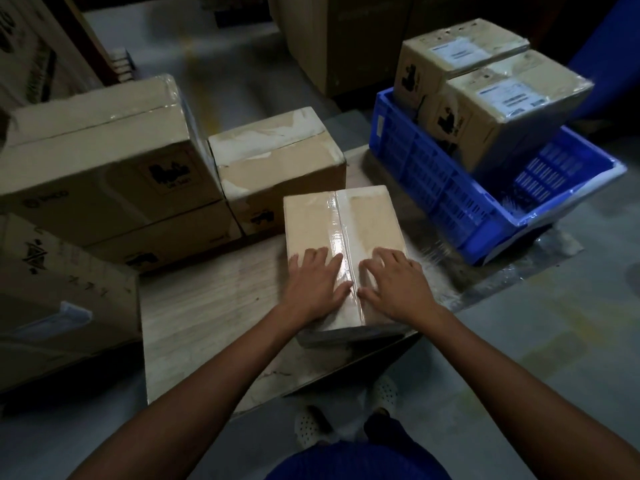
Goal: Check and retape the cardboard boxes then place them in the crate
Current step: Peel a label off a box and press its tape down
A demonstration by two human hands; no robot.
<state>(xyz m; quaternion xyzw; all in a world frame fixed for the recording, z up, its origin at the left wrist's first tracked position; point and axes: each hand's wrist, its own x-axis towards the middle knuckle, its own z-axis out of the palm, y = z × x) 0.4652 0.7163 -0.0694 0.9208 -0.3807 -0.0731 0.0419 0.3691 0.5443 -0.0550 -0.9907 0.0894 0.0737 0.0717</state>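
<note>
A small cardboard box [363, 216] lies on the pale table [207, 313] right in front of me, with a shiny strip of clear tape [341, 233] running down its top seam. My left hand [317, 287] and my right hand [398, 285] lie flat on the near half of its top, one on each side of the tape, fingers spread, gripping nothing. To the right, a blue plastic crate [433, 188] holds two labelled cardboard boxes [502, 109] that stick out above its rim.
A box with torn tape [277, 161] stands just behind the small one. Larger stacked boxes [104, 161] fill the table's left side, another carton [62, 292] is at the near left. Big cartons [346, 39] stand on the floor behind. My feet are below the table edge.
</note>
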